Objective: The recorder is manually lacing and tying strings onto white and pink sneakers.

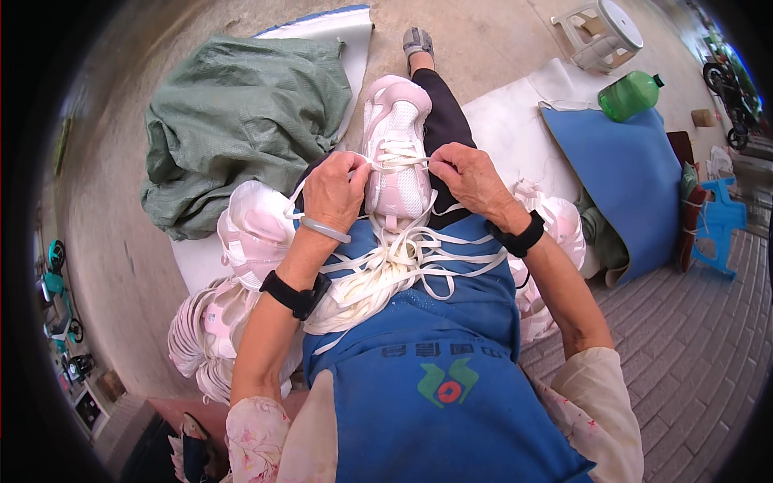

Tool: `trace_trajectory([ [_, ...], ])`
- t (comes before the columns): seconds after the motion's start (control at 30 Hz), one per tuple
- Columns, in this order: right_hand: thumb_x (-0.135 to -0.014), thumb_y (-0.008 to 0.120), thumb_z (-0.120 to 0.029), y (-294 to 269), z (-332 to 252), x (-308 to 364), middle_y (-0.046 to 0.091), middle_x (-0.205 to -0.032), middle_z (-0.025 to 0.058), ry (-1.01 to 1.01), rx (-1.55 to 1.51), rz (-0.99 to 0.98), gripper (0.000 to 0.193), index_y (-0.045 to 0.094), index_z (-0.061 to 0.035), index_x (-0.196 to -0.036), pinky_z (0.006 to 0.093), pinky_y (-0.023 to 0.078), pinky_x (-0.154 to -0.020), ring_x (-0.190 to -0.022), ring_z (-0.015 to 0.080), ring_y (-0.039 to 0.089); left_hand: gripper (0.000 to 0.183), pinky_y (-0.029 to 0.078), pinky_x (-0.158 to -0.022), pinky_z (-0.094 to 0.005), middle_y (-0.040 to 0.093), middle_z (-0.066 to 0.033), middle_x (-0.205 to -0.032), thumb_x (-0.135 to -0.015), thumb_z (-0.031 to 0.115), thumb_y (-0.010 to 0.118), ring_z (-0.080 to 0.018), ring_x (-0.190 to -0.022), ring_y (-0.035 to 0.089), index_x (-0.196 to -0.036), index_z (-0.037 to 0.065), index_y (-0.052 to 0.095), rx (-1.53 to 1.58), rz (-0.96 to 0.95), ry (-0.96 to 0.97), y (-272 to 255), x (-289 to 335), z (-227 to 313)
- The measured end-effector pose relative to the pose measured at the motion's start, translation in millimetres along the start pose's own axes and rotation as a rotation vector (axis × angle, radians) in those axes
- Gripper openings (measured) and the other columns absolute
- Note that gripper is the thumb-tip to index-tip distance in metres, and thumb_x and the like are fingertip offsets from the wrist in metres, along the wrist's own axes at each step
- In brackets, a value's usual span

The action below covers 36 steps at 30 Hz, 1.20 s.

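A pink and white sneaker upper (398, 121) lies lengthwise over my lap, its toe toward me. White laces cross its front. My left hand (338, 187) pinches a shoelace (394, 163) at the upper's left side. On the right side, my right hand (467, 179) pinches the lace too, and it runs between both hands across the upper. A thick bundle of loose white laces (366, 290) rests on my blue apron (435, 338), just below the upper's toe.
More pink and white uppers (256, 229) are stacked at my left, and others (555, 225) at my right. A green woven sack (241, 121) lies far left. To the right are a blue sheet (620, 177), a green bottle (630, 95), a white stool (600, 36) and a blue stool (715, 225).
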State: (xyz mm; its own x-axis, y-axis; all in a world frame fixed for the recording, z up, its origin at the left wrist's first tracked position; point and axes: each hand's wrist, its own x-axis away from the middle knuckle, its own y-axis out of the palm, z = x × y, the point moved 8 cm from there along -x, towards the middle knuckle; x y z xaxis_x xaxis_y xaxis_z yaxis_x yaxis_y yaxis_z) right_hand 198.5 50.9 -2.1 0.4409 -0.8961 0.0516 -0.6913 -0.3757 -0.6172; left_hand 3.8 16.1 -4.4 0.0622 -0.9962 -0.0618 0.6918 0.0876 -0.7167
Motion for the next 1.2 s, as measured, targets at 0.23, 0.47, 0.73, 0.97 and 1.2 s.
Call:
trace_trajectory([
  [0.23, -0.086, 0.059, -0.017, 10, 4, -6, 0.063, -0.080, 0.0170, 0.124, -0.003, -0.079, 0.020, 0.063, 0.0023, -0.084, 0.0344, 0.048, -0.066, -0.071, 0.0308, 0.061, 0.042, 0.041, -0.085, -0.0419, 0.057, -0.0159, -0.110, -0.082, 0.024, 0.063, -0.0317, -0.101, 0.054, -0.114, -0.002, 0.053, -0.397, -0.073, 0.217, 7, 26, 38],
  [0.47, -0.083, 0.064, -0.019, 0, -21, 10, 0.056, -0.084, 0.0202, -0.068, 0.192, 0.195, 0.025, 0.053, 0.0014, -0.092, 0.0443, 0.049, -0.063, -0.069, 0.0394, 0.060, 0.037, 0.042, -0.079, -0.0409, 0.055, -0.0163, -0.097, -0.080, 0.014, 0.057, -0.0316, -0.091, 0.053, -0.112, -0.004, 0.052, -0.482, -0.095, 0.184, 30, 23, 26],
  [0.73, -0.081, 0.060, -0.012, 33, -26, 26, 0.052, -0.088, 0.0197, 0.031, 0.527, 0.106, 0.022, 0.047, 0.0027, -0.090, 0.0403, 0.053, -0.060, -0.072, 0.0335, 0.062, 0.020, 0.041, -0.075, -0.0445, 0.051, -0.0207, -0.086, -0.069, 0.004, 0.055, -0.0372, -0.083, 0.050, -0.088, -0.002, 0.051, -0.305, -0.096, 0.297, 40, 13, 27],
  [0.97, -0.078, 0.055, -0.008, 39, -8, 13, 0.052, -0.080, 0.0201, -0.089, 0.504, 0.073, 0.015, 0.052, 0.0050, -0.086, 0.0370, 0.053, -0.053, -0.070, 0.0314, 0.061, 0.014, 0.044, -0.075, -0.0481, 0.054, -0.0231, -0.083, -0.079, 0.010, 0.047, -0.0407, -0.083, 0.054, -0.084, -0.002, 0.053, -0.273, -0.173, 0.275, 34, -2, 20],
  [1.2, -0.080, 0.053, -0.009, 37, -17, 21, 0.054, -0.082, 0.0186, -0.197, 0.428, 0.033, 0.013, 0.052, 0.0017, -0.086, 0.0417, 0.051, -0.057, -0.070, 0.0347, 0.061, 0.017, 0.044, -0.074, -0.0473, 0.057, -0.0210, -0.086, -0.084, 0.012, 0.046, -0.0379, -0.083, 0.055, -0.091, 0.000, 0.054, -0.249, -0.128, 0.170, 30, 13, 9],
])
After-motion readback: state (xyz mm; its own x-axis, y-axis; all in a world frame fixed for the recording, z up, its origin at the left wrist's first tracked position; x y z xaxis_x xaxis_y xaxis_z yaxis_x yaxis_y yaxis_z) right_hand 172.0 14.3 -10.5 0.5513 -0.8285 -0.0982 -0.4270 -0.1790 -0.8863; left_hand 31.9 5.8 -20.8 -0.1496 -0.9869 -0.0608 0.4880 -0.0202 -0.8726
